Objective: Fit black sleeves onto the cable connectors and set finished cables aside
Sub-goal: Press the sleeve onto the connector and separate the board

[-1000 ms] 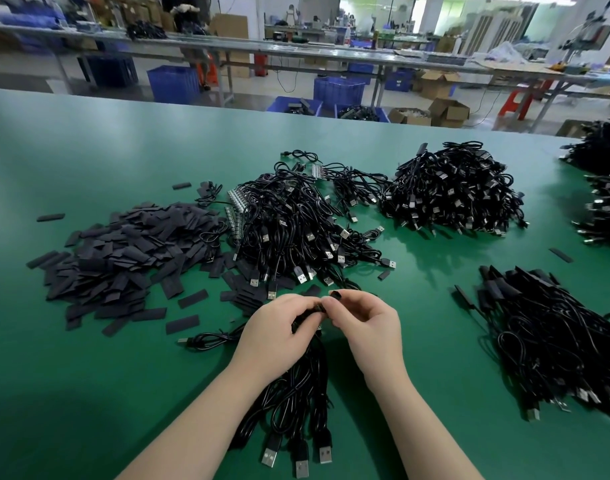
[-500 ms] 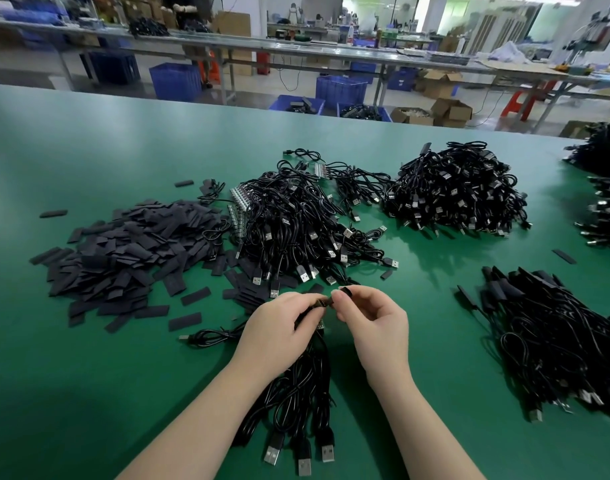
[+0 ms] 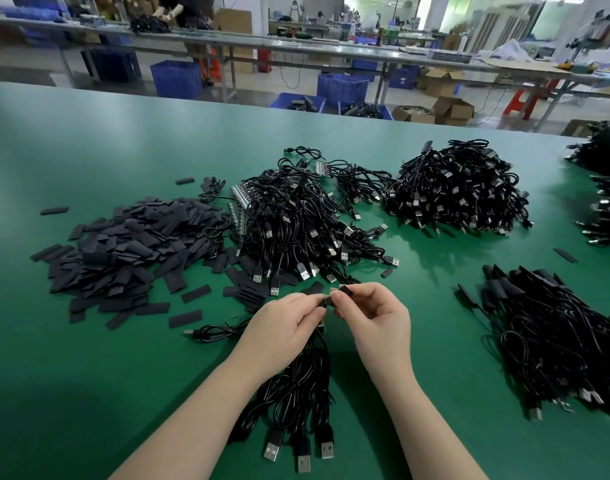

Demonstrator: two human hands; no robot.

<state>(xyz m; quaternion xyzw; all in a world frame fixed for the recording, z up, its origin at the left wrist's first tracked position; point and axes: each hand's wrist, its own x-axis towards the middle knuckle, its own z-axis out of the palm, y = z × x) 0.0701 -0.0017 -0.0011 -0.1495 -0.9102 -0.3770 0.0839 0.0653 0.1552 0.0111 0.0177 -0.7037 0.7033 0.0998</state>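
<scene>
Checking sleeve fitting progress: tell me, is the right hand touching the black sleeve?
Touching. The head view shows the right hand pinching the black sleeve between thumb and fingertips, with no gap, close to the left hand.

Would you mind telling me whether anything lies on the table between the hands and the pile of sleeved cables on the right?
Nothing visible does: bare green table separates the right hand from the sleeved pile.

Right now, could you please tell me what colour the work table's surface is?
Green; the flat work table shows plainly in the head view.
</scene>
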